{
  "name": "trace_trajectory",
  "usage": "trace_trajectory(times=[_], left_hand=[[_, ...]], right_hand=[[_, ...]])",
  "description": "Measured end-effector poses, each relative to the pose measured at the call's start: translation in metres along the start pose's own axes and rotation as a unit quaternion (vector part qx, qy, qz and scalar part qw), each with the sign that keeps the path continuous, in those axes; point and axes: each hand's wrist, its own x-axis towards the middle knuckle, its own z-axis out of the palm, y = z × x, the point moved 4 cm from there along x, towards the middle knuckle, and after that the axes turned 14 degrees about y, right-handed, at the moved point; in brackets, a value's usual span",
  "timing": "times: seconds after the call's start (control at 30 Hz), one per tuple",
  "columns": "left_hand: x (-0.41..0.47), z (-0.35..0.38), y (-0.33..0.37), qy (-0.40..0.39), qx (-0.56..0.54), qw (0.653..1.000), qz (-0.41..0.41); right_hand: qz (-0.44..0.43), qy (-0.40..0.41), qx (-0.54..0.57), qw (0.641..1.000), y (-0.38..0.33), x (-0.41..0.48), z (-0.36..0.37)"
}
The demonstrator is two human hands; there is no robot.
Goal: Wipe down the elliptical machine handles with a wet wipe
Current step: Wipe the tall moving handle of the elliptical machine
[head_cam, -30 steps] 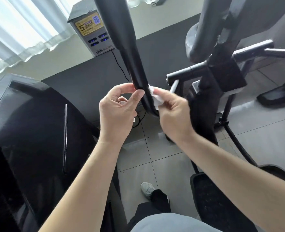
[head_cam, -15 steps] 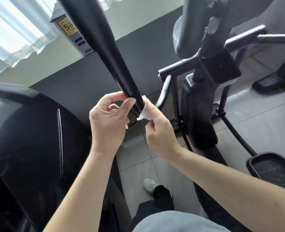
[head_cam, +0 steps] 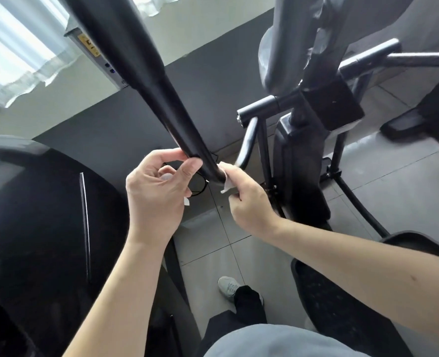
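Both bare forearms raised from the bottom of the view, meeting at the lower end of the black handle (head_cam: pixel 177 119) that slants down from the top left. Left hand (head_cam: pixel 156 194) turned back toward the camera, thumb and forefinger pinched narrowly around the handle's left side, the other fingers curled in; a small pale scrap showing inside the curl and another at the heel of the palm, too little visible to tell what it is. Right hand (head_cam: pixel 249 202) closed on the white wet wipe (head_cam: pixel 227 180), pressing it against the handle's right side just beside the left thumb. Wipe crumpled, mostly hidden between fingers and handle, one corner hanging free below. Upper end of the handle cut off by the top edge. Behind, the elliptical's central column (head_cam: pixel 298 161) and a crossbar (head_cam: pixel 262 106); a footplate (head_cam: pixel 342 292) under the right forearm. Below, one pale shoe (head_cam: pixel 227 287) on the grey tiled floor (head_cam: pixel 393 191).
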Motion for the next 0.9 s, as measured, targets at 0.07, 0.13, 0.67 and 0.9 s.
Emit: trace_trajectory(times=[0.07,0.13,0.67,0.9], left_hand=[[0.002,-0.001,0.001,-0.006,0.004,1.000,0.001],[0.003,-0.002,0.002,-0.007,0.010,1.000,0.005],[0.007,-0.001,0.004,-0.022,0.004,1.000,-0.004],[0.003,0.000,0.003,-0.019,0.005,1.000,-0.021]], right_hand=[[-0.019,-0.004,-0.032,0.999,0.018,0.012,-0.003],[-0.035,-0.022,-0.100,0.994,0.046,0.037,-0.006],[-0.034,-0.068,-0.157,0.985,0.060,0.057,-0.003],[0.067,0.022,-0.042,0.997,-0.026,-0.002,-0.010]])
